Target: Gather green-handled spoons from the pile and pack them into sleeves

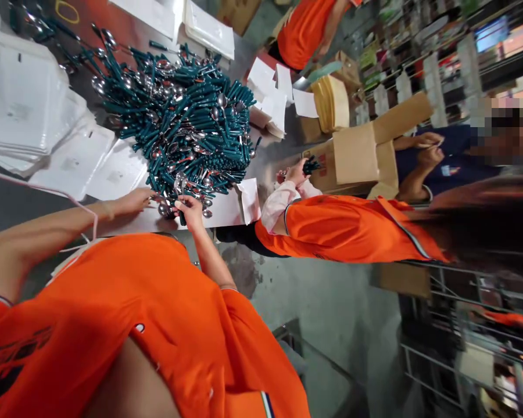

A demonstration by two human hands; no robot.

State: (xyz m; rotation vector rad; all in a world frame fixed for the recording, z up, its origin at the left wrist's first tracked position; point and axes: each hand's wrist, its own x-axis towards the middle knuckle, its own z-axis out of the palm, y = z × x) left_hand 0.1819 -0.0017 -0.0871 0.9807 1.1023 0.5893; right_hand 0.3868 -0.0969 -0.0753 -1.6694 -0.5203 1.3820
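Observation:
A big heap of spoons (187, 122) with dark teal handles and shiny metal bowls covers the table in front of me. At the near edge of the heap, my right hand (190, 212) is closed in a pinch on a teal-handled spoon (182, 219), whose handle shows below the fingers. My left hand (135, 201) is just to the left, its fingers pressed together beside several spoon bowls (163, 209). What the left fingertips hold is too small to make out.
White packets (21, 98) are stacked at the left, with white sheets (209, 29) at the back. To the right, a co-worker in orange (340, 229) holds teal handles (311, 165) near an open cardboard box (357, 154). Another person in dark blue (448, 154) stands beyond.

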